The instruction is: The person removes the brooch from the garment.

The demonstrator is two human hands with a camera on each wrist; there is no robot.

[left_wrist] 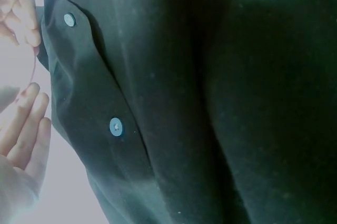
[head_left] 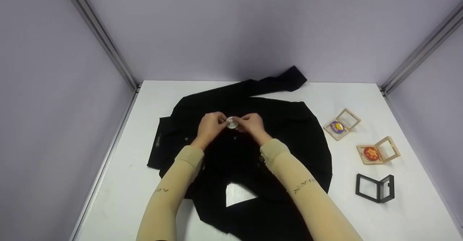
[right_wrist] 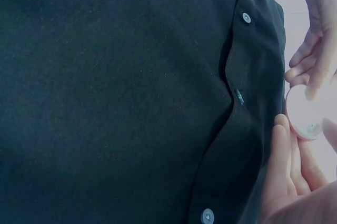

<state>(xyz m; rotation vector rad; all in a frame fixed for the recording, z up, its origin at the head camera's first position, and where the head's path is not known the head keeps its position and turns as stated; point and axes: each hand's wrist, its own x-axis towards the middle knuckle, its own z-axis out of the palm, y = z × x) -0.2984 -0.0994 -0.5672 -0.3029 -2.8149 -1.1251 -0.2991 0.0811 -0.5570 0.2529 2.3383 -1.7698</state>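
Observation:
A small round badge (head_left: 232, 123), whitish with a reddish edge in the right wrist view, is held between my two hands over a black shirt (head_left: 289, 132). My left hand (head_left: 211, 126) pinches its left edge, and the fingertips of my right hand (head_left: 252, 123) grip the right side. In the right wrist view the badge's pale face (right_wrist: 303, 111) is turned up. Glare washes out much of it in the left wrist view. Light buttons run along the shirt front, one button (left_wrist: 116, 126) plain in the left wrist view. Forearms cover part of the shirt.
To the right stand two open wooden cases: one wooden case (head_left: 339, 134) with a purple-and-yellow disc, another wooden case (head_left: 363, 157) with a red one. A black folding frame (head_left: 378, 188) is nearer. Pale walls (head_left: 224, 31) enclose the white table (head_left: 123, 190). One shirt sleeve (head_left: 278, 83) reaches toward the back wall.

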